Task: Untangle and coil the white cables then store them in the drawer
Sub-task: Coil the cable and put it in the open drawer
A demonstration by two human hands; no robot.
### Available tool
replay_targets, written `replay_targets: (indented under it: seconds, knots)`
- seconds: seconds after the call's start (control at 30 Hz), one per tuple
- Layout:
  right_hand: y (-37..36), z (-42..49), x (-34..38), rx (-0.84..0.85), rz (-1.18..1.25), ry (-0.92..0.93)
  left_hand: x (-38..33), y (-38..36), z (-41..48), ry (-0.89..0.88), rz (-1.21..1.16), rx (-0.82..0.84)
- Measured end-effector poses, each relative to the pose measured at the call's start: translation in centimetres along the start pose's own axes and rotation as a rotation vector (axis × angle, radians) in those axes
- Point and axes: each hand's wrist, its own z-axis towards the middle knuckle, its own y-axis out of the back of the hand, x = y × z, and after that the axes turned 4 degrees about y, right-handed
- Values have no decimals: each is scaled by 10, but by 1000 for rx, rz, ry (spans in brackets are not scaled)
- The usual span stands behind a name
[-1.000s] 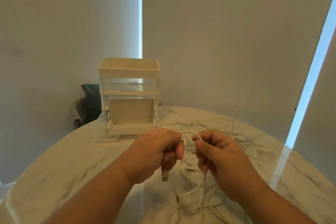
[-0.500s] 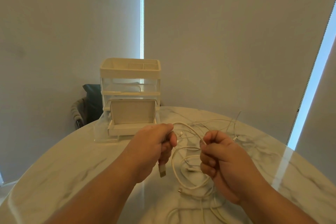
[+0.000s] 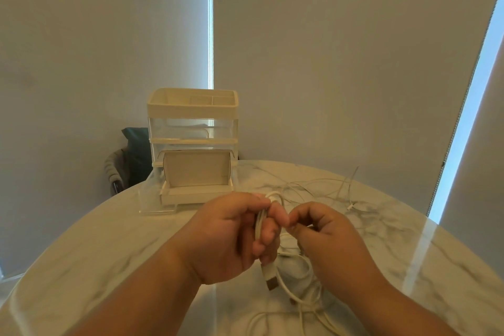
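Left hand: the left hand (image 3: 231,234) is clenched around a few folded loops of one white cable (image 3: 261,222). The loop top pokes out above the thumb.
Plug: a flat metal-tipped plug (image 3: 271,280) hangs just below the left fist, clear of the tabletop.
Right hand: the right hand (image 3: 334,244) has its fingers curled, with the tips touching the left thumb. It seems to pinch a strand of the same cable, though most of that strand is hidden.
Slack: more of the cable drops from between the hands and lies in loose curves on the near tabletop (image 3: 109,254).
Other cables: thin white cables (image 3: 321,185) lie tangled on the far right of the tabletop, well apart from the hands.
Drawer: a clear drawer (image 3: 156,203) seems pulled out at the foot of the organiser (image 3: 192,106), far left of the hands. A pale card (image 3: 197,168) stands in front of it.
Beyond: a dark chair (image 3: 128,158) sits behind the tabletop's far left edge.
Handling: the cable looks light, limp and a bit springy, so loops will likely slip open unless they are held tight.
Where to hold: probably best to grip the bundle across all loops at once, and to feed slack by the cord, not the plug.
Risk: pulling hard may tighten knots in the thin cables.
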Motion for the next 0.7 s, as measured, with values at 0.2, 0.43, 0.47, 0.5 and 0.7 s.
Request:
replay_targets:
  seconds: [0.2,0.43,0.47,0.5,0.7]
  knots:
    - [-4,-4,4,214,173,-93,1,-1,2,-58,-149,47]
    - [-3,-6,8,267,118,-157,-1,-12,3,-115,-192,-181]
    - [-3,-6,8,277,170,-194,-1,-14,4,-119,-201,-194]
    - [-4,-6,9,291,222,-224,-2,-14,4,-123,-215,-206]
    - [-6,-9,10,371,258,-262,-5,-15,3,-161,-289,-264]
